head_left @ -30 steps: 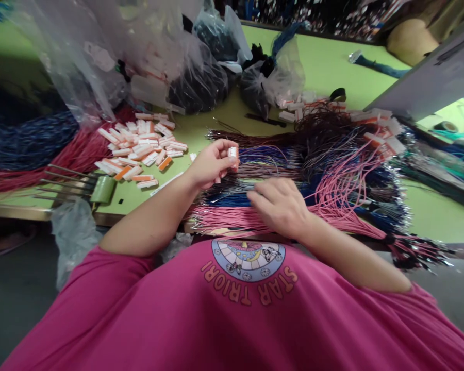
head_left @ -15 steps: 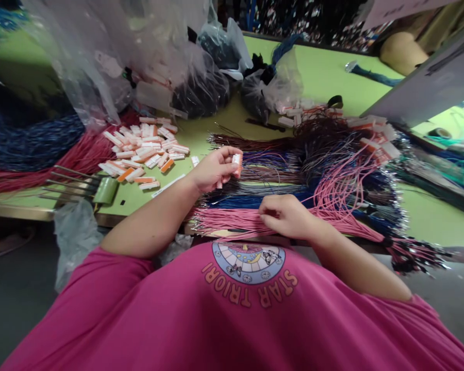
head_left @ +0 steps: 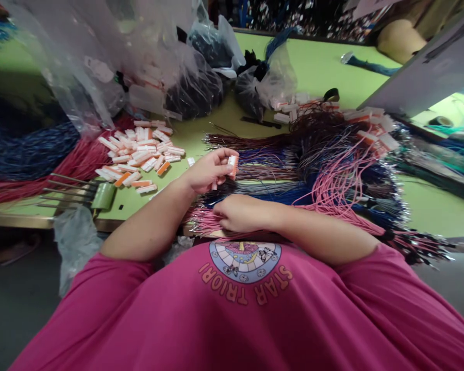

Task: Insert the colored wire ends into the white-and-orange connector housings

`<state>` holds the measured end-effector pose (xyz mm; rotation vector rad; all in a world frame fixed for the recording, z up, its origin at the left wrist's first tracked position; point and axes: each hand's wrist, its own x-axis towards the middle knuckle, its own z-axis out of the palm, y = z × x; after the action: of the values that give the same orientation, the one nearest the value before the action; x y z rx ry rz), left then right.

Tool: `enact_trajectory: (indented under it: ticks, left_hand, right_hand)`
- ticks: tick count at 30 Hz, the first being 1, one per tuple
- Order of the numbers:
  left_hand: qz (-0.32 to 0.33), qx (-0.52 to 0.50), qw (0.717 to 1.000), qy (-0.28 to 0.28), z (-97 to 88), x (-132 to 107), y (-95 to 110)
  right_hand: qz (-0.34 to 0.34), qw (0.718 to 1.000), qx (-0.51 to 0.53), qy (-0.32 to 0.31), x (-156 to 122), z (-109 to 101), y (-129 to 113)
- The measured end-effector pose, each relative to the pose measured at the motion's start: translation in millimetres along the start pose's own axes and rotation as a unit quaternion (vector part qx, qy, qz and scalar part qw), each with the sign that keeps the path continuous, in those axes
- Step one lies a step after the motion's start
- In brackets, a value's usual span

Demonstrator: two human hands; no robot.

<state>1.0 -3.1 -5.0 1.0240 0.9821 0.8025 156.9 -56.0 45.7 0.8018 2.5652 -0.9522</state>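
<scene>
One of our hands, the right point(head_left: 242, 212), has moved leftward along the pink wires point(head_left: 208, 219) towards their silvery tips, so it now sits just below the connector; its fingers are curled, but we cannot tell whether they grip a wire. Beyond, our left hand point(head_left: 211, 171) pinches that white-and-orange connector point(head_left: 233, 166) between its fingers. Further left, loose connectors point(head_left: 141, 152) lie heaped on the green worktop point(head_left: 319, 67), with plastic bags point(head_left: 195, 85) crowding close behind.
</scene>
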Motion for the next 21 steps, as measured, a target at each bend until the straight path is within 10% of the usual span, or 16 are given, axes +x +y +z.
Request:
enact_trajectory:
  ticks: [11,21]
  left_hand:
    - [-0.037,0.024,0.999,-0.01,7.3,-4,9]
    - [-0.019,0.1,0.995,0.012,3.4,-8,28]
  right_hand:
    - [-0.027,0.994,0.103,0.034,-35,8,30]
    - [0.005,0.997,-0.068,0.029,-9,38,9]
